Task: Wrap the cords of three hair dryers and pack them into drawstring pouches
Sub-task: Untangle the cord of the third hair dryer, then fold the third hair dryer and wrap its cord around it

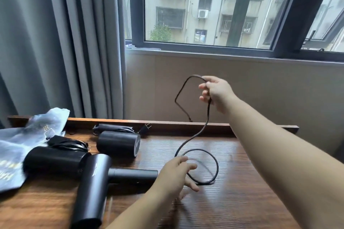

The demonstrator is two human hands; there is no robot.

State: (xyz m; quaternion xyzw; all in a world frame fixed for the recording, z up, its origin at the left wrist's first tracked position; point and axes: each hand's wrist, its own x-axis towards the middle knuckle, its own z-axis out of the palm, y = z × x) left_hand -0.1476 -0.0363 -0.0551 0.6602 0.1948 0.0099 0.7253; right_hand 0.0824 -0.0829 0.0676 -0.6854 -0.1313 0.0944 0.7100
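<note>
— Arms first: how do they sit in the head view?
— Right arm stretches forward and up, its right hand point(216, 92) raised above the desk point(242, 201) before the wall under the window point(204, 5). Left arm reaches in low over the desk.
— And the hands?
— Right fingers curl round the black cord point(202, 132), gripping it where it bends into a loop. Left hand point(174, 174) has fingers loosely spread and touches the cord's lower coil on the desk.
— Hair dryers?
— Nearest dryer point(93, 186) lies by the left wrist; second dryer point(54, 161) and third dryer point(118, 144) lie behind, cords bundled.
— Any writing?
— Pouches point(22, 141) at far left carry gold lettering, too blurred to read.
</note>
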